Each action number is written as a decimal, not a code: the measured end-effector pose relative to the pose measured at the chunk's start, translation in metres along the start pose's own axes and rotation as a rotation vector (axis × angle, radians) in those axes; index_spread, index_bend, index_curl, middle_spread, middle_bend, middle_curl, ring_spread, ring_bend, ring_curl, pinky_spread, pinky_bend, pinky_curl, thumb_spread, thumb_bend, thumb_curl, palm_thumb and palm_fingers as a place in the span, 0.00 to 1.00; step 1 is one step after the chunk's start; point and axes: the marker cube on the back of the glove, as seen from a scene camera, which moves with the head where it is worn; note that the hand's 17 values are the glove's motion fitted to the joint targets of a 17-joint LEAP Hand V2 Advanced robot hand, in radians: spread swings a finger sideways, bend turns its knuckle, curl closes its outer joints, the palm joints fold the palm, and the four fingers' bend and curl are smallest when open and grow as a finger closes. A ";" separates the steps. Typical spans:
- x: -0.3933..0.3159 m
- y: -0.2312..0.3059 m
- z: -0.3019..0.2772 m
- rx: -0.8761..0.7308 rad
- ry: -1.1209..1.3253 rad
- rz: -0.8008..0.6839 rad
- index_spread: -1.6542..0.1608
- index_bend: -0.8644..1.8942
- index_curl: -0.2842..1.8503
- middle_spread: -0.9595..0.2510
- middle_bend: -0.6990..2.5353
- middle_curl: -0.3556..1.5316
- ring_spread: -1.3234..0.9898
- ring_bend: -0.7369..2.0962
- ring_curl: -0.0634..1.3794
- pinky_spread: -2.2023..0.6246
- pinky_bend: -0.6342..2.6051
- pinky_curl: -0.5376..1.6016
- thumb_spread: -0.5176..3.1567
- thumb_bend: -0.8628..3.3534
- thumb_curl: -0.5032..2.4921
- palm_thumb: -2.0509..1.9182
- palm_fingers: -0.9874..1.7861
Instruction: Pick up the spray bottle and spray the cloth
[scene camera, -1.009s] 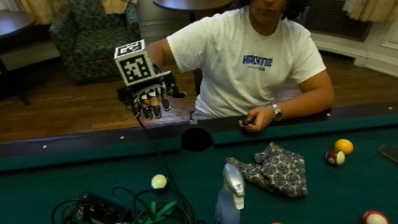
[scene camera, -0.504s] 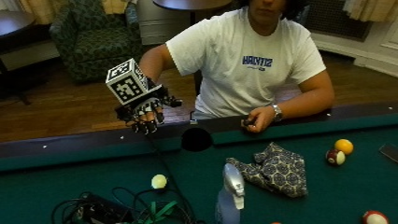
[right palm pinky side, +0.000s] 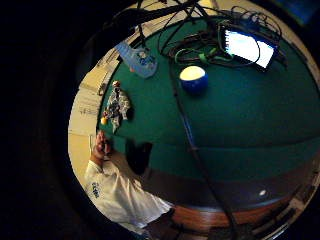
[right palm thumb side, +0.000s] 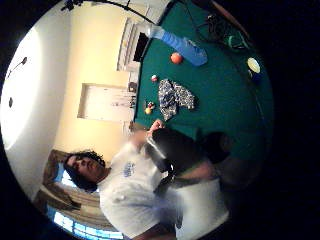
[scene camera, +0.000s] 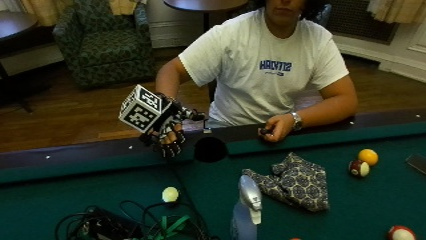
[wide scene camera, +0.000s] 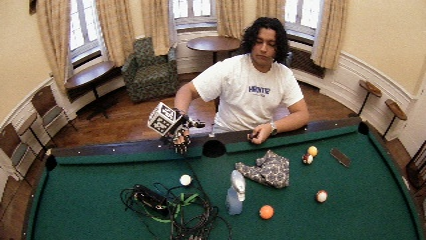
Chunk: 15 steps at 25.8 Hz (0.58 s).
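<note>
Gloved hand (scene camera: 168, 139) above table rail, seemingly empty, spray bottle (scene camera: 245, 210) beside cloth (scene camera: 293, 181)

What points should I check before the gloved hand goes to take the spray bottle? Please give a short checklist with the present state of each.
1. Spray bottle stands upright on the green felt: ok.
2. Gloved right hand holds nothing, its fingers hang relaxed over the table's rail: ok.
3. Way from the hand to the bottle: a yellow ball and a bundle of cables lie near it, beside the bottle: cannot tell if they interfere.
4. Cloth lies on the felt beside the bottle, within the spray's direction: cannot tell, the nozzle's facing is unclear.
5. Bare hand rests on the rail, away from bottle and cloth: ok.
6. Grip on the bottle: not ok, not yet taken.
</note>
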 end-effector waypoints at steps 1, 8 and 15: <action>-0.001 -0.003 0.004 0.001 -0.011 -0.003 0.68 0.36 0.25 0.71 0.28 0.35 0.53 0.38 0.23 0.86 0.30 0.40 0.41 0.21 0.27 0.61 0.47; -0.006 -0.033 0.024 0.038 -0.079 -0.022 0.68 0.36 0.25 0.71 0.28 0.36 0.53 0.38 0.23 0.85 0.30 0.40 0.42 0.21 0.28 0.65 0.48; -0.008 -0.063 0.040 0.064 -0.161 -0.013 0.69 0.36 0.25 0.71 0.28 0.36 0.53 0.38 0.24 0.86 0.30 0.40 0.43 0.22 0.29 0.68 0.49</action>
